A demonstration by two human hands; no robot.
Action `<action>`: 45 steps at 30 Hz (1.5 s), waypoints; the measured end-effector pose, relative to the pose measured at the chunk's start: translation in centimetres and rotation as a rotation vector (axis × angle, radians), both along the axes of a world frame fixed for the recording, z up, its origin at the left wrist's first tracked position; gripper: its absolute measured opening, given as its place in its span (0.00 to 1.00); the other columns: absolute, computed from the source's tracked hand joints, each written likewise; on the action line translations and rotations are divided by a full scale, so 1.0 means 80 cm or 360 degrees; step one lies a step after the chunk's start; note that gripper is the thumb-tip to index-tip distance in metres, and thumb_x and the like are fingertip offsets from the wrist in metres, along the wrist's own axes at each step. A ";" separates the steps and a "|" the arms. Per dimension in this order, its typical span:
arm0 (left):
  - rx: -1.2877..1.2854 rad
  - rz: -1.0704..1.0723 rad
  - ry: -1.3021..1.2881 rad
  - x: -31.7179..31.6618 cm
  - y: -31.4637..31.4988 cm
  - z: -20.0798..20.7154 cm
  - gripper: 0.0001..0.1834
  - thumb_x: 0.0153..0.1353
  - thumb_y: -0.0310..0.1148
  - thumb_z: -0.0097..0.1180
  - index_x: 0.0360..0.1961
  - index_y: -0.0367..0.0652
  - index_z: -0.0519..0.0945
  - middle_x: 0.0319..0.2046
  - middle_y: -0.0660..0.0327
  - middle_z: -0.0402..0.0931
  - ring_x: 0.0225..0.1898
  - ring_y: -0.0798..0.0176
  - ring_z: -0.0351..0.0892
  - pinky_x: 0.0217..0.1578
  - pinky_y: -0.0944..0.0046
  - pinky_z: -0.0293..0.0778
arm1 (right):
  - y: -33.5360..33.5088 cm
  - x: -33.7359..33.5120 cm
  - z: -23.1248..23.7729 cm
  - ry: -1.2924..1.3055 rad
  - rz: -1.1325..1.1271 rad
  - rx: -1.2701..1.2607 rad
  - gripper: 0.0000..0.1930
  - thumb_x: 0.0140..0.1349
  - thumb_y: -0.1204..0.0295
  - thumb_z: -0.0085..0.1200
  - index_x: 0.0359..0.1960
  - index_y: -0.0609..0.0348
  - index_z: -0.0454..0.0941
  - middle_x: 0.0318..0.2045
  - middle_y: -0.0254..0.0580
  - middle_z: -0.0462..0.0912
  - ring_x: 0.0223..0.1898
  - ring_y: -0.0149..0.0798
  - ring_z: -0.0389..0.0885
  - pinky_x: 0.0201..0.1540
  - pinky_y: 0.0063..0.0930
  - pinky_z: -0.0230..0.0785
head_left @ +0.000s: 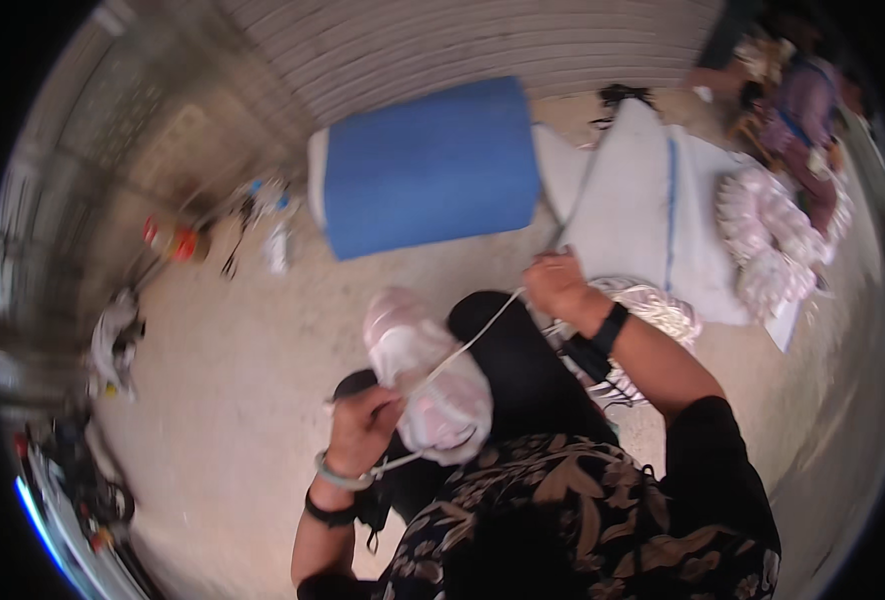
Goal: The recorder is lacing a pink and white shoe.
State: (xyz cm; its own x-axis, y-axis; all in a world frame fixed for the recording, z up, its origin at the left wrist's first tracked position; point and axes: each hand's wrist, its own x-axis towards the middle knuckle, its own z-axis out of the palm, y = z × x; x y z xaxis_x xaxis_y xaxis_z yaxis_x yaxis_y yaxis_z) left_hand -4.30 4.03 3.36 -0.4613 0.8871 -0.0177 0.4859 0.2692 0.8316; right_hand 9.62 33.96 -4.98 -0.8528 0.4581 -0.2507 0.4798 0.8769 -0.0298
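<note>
An oblong pale pink and white bundle [433, 375] lies across my lap, its wrapping soft and shiny. My left hand [361, 430] is at its left side, fingers pinched together at a thin white cord [478, 335]. From there the cord runs taut over the bundle, up and right to my right hand [558, 287]. That hand is raised beyond my right knee and closed on the cord. A second stretch of cord shows below my left wrist, against the bundle's lower end. What lies inside the left fingers is partly hidden.
A blue roll [433, 165] lies ahead on the floor, beside large white sacks [628, 190]. Coiled pale cord [663, 315] is by my right knee. Pink-white bundles [768, 240] are piled farther right, near another person [808, 110]. A bottle [280, 248] stands left.
</note>
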 end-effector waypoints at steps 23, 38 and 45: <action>0.0272 -0.0627 0.1056 0.049 0.020 -0.050 0.26 0.39 0.40 0.61 0.42 0.43 0.75 0.47 0.57 0.69 0.52 0.52 0.65 0.52 0.50 0.62 | -0.104 -0.033 0.046 0.0915 -0.0148 -0.2069 0.05 0.64 0.74 0.47 0.33 0.61 0.74 0.20 0.29 0.73 0.18 0.20 0.66 0.22 0.15 0.62; -0.0020 -0.0635 0.1278 0.065 0.038 -0.066 0.23 0.42 0.42 0.61 0.40 0.44 0.76 0.47 0.60 0.68 0.53 0.56 0.61 0.54 0.51 0.57 | -0.105 -0.019 0.034 0.1113 -0.0386 -0.2153 0.06 0.64 0.74 0.50 0.38 0.61 0.77 0.26 0.31 0.78 0.24 0.21 0.70 0.27 0.16 0.63; -0.0093 -0.0648 0.1336 0.076 0.049 -0.074 0.21 0.42 0.41 0.61 0.39 0.45 0.76 0.45 0.60 0.69 0.53 0.55 0.62 0.53 0.53 0.57 | -0.125 -0.016 0.026 0.1267 -0.0230 -0.2094 0.02 0.59 0.76 0.55 0.31 0.63 0.78 0.21 0.25 0.73 0.23 0.19 0.65 0.25 0.14 0.60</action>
